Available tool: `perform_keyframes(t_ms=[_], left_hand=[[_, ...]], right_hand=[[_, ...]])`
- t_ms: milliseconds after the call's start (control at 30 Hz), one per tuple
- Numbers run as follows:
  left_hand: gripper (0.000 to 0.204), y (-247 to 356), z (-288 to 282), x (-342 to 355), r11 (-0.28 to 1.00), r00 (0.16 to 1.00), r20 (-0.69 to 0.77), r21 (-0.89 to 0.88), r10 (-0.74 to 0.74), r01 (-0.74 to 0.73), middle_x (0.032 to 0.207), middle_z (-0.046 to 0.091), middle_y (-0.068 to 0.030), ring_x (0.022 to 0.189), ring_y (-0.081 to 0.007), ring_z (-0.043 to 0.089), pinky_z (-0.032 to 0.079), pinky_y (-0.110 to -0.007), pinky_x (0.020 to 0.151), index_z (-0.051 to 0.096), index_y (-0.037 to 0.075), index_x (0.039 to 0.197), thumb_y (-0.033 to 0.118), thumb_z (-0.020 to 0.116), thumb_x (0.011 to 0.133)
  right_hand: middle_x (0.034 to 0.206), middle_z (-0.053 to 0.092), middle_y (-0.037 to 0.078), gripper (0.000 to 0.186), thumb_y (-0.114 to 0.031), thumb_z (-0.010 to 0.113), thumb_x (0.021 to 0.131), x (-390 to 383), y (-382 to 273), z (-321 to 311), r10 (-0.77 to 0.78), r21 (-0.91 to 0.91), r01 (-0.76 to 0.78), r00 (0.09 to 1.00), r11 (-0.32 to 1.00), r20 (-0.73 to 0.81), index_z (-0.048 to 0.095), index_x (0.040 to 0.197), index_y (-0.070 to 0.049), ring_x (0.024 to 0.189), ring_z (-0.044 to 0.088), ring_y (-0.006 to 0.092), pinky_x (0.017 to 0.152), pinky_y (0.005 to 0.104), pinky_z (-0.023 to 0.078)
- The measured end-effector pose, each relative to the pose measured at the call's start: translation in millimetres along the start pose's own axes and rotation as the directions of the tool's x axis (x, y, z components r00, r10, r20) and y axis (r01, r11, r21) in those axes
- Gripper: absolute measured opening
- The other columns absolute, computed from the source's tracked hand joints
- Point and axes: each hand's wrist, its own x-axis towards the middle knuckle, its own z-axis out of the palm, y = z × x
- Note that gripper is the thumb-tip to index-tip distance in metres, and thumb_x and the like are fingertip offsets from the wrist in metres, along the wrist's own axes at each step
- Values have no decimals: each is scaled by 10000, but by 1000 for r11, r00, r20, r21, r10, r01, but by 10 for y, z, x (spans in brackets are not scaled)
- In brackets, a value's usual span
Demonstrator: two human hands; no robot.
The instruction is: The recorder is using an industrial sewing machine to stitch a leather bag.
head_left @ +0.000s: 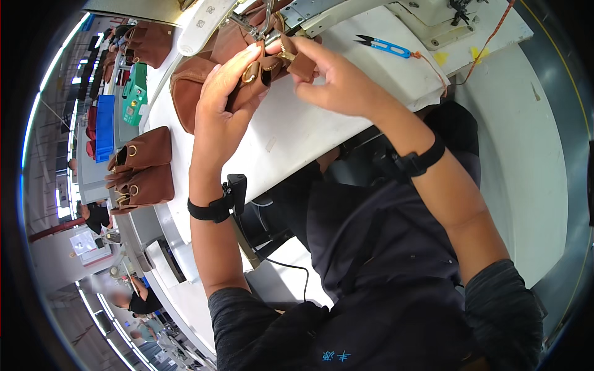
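Observation:
A brown leather bag (190, 80) with gold hardware lies under the head of a sewing machine (201, 26), at the top of the view. My left hand (221, 108) is closed on the bag's edge beside a gold ring (250, 74), its fingertips close to the needle area. From the other side, my right hand (340, 80) pinches the end of a zipper (285, 47), where a small brown leather tab (302, 67) hangs. Both hands meet near the presser foot (262, 32). The exact stitching spot is partly hidden by the fingers.
Blue thread snips (388, 47) on an orange cord lie on the white worktable (278, 145), right of the machine. More brown bags (145, 179) stand at the left, near a blue bin (104, 127) and a green box (134, 93). People (139, 300) work farther off.

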Motion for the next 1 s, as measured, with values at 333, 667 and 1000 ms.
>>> perform_keyframes(t_ms=[333, 667, 1000], left_hand=[[789, 52, 96, -72, 999, 999, 20, 17, 51, -51, 1473, 591, -124, 1335, -324, 563, 425, -400, 1131, 540, 68, 1474, 5, 841, 748], [685, 76, 230, -93, 973, 986, -51, 180, 157, -146, 1502, 542, -188, 1389, -383, 503, 369, -487, 1150, 483, -1, 1487, 166, 769, 887], [687, 381, 291, -128, 992, 994, -100, 117, -39, 51, 1462, 545, -227, 1332, -415, 520, 386, -475, 1127, 466, -19, 1498, 273, 730, 935]], right_hand=[[1372, 612, 127, 412, -291, 836, 863, -199, -100, -61, -171, -531, 141, 985, 835, -8, 722, 1166, -36, 1350, 498, 307, 1145, 407, 388], [959, 698, -11, 229, -145, 692, 990, -12, -177, 203, 148, 360, -106, 985, 927, -90, 719, 1147, 19, 881, 604, 53, 812, 246, 519], [831, 684, 17, 299, -300, 701, 1001, 7, -370, 197, 361, 485, -226, 910, 845, -203, 748, 1019, -5, 751, 624, 94, 723, 264, 504]])
